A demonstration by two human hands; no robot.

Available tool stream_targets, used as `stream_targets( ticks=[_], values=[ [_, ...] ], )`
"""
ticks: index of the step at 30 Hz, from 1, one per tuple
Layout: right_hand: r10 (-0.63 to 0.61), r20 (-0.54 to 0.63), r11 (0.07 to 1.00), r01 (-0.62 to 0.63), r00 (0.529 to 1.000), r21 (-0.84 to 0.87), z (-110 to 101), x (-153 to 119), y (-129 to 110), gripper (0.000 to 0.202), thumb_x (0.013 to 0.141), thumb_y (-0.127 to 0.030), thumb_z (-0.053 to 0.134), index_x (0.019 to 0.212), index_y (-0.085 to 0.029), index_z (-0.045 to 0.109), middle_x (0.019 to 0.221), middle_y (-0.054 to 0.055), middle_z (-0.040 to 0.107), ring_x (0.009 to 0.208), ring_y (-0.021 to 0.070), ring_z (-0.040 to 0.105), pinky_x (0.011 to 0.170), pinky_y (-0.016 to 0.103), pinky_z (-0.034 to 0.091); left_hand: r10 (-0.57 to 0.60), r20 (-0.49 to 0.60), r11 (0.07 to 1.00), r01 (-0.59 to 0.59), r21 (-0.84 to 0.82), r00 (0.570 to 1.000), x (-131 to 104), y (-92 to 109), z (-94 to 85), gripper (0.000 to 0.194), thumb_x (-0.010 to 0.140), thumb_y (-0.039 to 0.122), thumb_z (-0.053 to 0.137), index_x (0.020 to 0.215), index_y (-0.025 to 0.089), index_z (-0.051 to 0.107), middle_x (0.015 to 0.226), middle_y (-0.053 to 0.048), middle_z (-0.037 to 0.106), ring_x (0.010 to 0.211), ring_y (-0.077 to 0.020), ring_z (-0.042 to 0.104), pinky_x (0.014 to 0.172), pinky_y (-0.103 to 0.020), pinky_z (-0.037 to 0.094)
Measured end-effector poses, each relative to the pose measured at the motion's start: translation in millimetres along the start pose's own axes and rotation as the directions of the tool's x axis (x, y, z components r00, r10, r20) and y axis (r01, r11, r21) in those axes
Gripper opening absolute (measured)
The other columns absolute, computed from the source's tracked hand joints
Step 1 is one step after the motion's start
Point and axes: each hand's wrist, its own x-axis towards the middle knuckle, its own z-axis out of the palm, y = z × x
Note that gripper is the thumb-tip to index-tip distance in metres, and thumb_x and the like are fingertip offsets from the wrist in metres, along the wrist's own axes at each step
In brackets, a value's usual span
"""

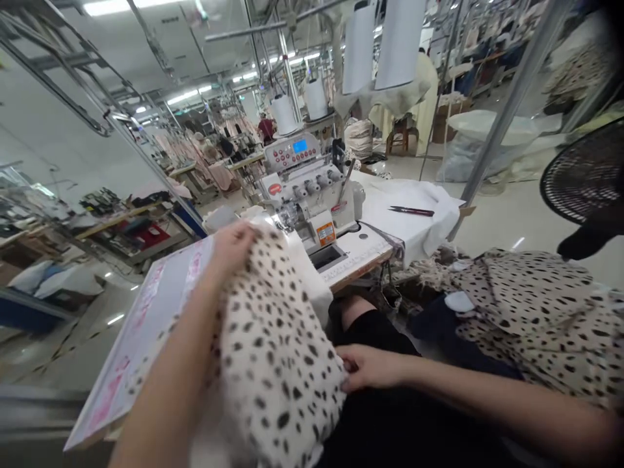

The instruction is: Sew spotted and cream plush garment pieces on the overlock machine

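Observation:
A cream fabric piece with black spots (283, 344) hangs between my two hands in front of an overlock sewing machine (312, 195). My left hand (234, 244) is closed on its upper left edge, close to the machine's front. Lower down, my right hand (363, 367) pinches the fabric's right edge above my lap. The fabric's lower left part is blurred, and my left forearm covers some of it. The machine's panel has a lit blue display.
Dark tweezers (412, 211) lie on white cloth right of the machine. More spotted fabric (536, 299) is heaped at the right, below a black fan (585, 175). A slanted board with pink marks (141, 325) extends at left. Thread cones (358, 49) stand above.

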Motion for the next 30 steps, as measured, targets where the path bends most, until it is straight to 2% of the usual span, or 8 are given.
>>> stream_targets(
  ticks=[4,10,14,16,18,21,24,30],
  values=[
    [-0.011,-0.272,0.922,-0.095,0.962,-0.376,-27,21,25,0.021,0.065,-0.002,0.054,0.082,-0.014,0.054,0.071,-0.001,0.056,0.065,0.0119,0.053,0.057,0.019,0.039,0.073,0.198,0.995,-0.086,0.059,0.977,18,-7,42.3,0.018,0.078,0.026,0.050,0.083,0.017,0.064,0.083,-0.001,0.062,0.077,-0.0161,0.055,0.066,-0.022,0.041],
    [-0.247,-0.541,0.968,0.176,0.804,-0.181,-67,60,-46,0.027,0.076,-0.023,0.055,0.101,-0.017,0.048,0.074,0.000,0.054,0.058,0.0109,0.052,0.052,0.021,0.042,0.063,0.192,0.993,-0.080,0.083,0.979,11,-7,40.7,0.032,0.086,0.040,0.038,0.074,0.017,0.055,0.062,0.002,0.051,0.061,-0.0137,0.048,0.057,-0.024,0.033],
    [-0.127,-0.423,0.984,0.167,0.897,0.061,-72,88,-50,0.026,0.069,-0.034,0.061,0.080,-0.017,0.045,0.061,-0.005,0.043,0.044,0.0078,0.040,0.037,0.018,0.033,0.008,0.172,0.996,-0.023,0.086,0.985,16,1,45.7,0.029,0.085,0.040,0.039,0.075,0.018,0.055,0.066,0.002,0.053,0.064,-0.0134,0.048,0.059,-0.024,0.032],
    [-0.155,-0.384,0.984,0.178,0.910,0.026,-76,90,-47,0.025,0.071,-0.035,0.058,0.067,-0.016,0.042,0.054,-0.006,0.037,0.044,0.0072,0.036,0.040,0.018,0.031,-0.053,0.182,0.995,0.037,0.093,0.982,19,2,51.6,0.025,0.083,0.039,0.043,0.076,0.018,0.056,0.068,0.003,0.054,0.065,-0.0135,0.048,0.060,-0.024,0.033],
    [-0.275,-0.453,0.960,0.216,0.848,-0.178,-83,86,-47,0.022,0.075,-0.030,0.055,0.063,-0.016,0.042,0.058,-0.004,0.039,0.053,0.0095,0.040,0.049,0.021,0.035,-0.123,0.178,0.988,0.104,0.111,0.976,22,2,56.9,0.022,0.082,0.037,0.044,0.077,0.019,0.056,0.068,0.003,0.055,0.064,-0.0137,0.048,0.059,-0.024,0.033],
    [-0.529,-0.480,0.786,0.191,0.700,-0.587,-95,79,-51,0.016,0.075,-0.022,0.056,0.064,-0.014,0.048,0.082,0.004,0.050,0.080,0.0173,0.047,0.072,0.030,0.039,-0.177,0.151,0.979,0.158,0.130,0.973,24,1,60.8,0.018,0.080,0.033,0.045,0.078,0.019,0.056,0.071,0.003,0.056,0.066,-0.0140,0.050,0.059,-0.024,0.034],
    [-0.579,-0.317,0.678,0.228,0.752,-0.699,-93,78,-50,0.017,0.076,-0.021,0.060,0.062,-0.014,0.052,0.080,0.005,0.053,0.081,0.0174,0.048,0.075,0.029,0.038,-0.184,0.147,0.977,0.165,0.135,0.972,23,-1,60.0,0.015,0.078,0.031,0.046,0.081,0.020,0.056,0.074,0.003,0.057,0.069,-0.0142,0.050,0.061,-0.024,0.035],
    [-0.430,-0.284,0.852,0.282,0.857,-0.440,-71,78,-39,0.025,0.076,-0.027,0.064,0.058,-0.013,0.054,0.062,-0.001,0.051,0.064,0.0119,0.048,0.059,0.020,0.036,-0.200,0.214,0.980,0.189,0.068,0.956,14,-5,54.3,0.018,0.080,0.035,0.046,0.090,0.022,0.053,0.069,0.004,0.050,0.058,-0.0117,0.046,0.053,-0.022,0.033]
  ],
)
